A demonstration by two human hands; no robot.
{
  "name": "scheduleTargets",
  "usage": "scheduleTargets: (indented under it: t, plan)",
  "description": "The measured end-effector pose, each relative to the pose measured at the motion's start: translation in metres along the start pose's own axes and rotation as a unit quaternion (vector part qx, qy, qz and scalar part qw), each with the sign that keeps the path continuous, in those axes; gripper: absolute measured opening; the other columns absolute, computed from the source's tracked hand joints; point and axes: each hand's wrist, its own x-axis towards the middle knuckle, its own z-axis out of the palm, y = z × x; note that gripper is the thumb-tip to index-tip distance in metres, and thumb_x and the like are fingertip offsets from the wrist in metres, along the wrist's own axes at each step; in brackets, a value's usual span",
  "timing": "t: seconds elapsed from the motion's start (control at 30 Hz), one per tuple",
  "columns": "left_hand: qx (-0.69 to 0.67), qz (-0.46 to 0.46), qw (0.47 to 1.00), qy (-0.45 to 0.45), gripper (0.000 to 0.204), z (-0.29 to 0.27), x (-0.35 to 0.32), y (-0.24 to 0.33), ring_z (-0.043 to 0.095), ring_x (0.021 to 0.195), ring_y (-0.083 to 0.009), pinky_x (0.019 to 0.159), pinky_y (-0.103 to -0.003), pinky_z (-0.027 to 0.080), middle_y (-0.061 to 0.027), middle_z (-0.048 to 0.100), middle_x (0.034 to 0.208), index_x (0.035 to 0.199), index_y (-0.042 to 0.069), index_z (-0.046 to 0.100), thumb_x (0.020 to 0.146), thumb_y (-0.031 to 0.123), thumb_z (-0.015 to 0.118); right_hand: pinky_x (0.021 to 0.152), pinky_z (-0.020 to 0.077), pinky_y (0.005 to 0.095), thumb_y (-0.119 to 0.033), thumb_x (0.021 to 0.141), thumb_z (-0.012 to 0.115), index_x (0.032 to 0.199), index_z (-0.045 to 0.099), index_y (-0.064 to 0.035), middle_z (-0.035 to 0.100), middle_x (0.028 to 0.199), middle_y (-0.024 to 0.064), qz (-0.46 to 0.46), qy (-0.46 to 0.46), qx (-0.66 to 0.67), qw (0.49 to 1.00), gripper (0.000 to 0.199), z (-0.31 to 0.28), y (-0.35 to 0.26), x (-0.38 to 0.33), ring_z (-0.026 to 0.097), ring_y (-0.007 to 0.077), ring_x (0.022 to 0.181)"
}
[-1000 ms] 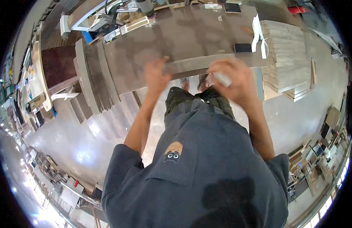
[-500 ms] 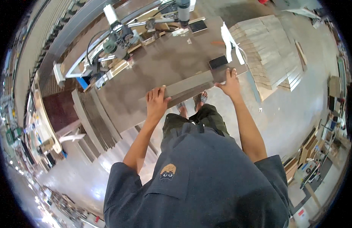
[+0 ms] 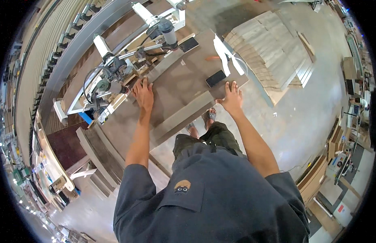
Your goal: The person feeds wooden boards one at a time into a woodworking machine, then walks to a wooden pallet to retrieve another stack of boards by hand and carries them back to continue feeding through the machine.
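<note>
Long grey wood-like strip (image 3: 164,66) already laid beside white-and-grey metal machine (image 3: 167,30), upper centre; end touched by left hand (image 3: 143,94), grip unclear. Second long grey wood-like strip (image 3: 183,114) left on flat brown bench (image 3: 175,85), centre; right hand's (image 3: 232,98) fingers spread wide, empty.

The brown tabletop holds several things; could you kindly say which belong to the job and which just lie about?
Likely in use: rear board, by the left hand; front board, by the right hand.
Apparently lying about: black blocks, white strips.
</note>
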Motion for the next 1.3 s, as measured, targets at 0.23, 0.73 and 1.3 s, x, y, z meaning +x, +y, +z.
scheduleTargets:
  t: [0.23,0.73,1.3]
  plan:
    - [-0.039,0.094,0.995,-0.019,0.026,0.003,0.004,-0.014,0.059,0.123,-0.0334,0.109,-0.051,0.039,-0.0074,0.065,0.132,0.128,0.019,0.073,0.104,0.026,0.066,0.128,0.0263,0.0552,-0.060,0.078,0.085,0.168,0.026,-0.0089,0.022,0.173,0.0266,-0.006,-0.019,0.000,1.000,0.119,0.002,-0.002,0.004,0.030,0.0406,0.158]
    - [-0.033,0.115,0.993,0.005,0.023,0.004,0.031,-0.014,0.060,0.122,-0.0321,0.109,-0.050,0.038,-0.0054,0.067,0.133,0.123,0.019,0.077,0.101,0.016,0.069,0.126,0.0306,0.0541,-0.057,0.074,0.088,0.166,0.031,-0.0121,0.024,0.173,0.0242,-0.004,0.000,-0.011,1.000,0.118,-0.003,-0.001,0.005,0.036,0.0406,0.155]
    - [-0.032,0.101,0.994,-0.013,0.047,0.019,0.034,-0.013,0.061,0.116,-0.0241,0.110,-0.046,0.038,0.0046,0.071,0.133,0.123,0.027,0.079,0.085,0.002,0.071,0.123,0.0357,0.0537,-0.058,0.073,0.088,0.167,0.029,-0.0119,0.025,0.171,0.0289,-0.001,-0.001,0.005,1.000,0.120,-0.008,0.003,0.006,0.037,0.0451,0.154]
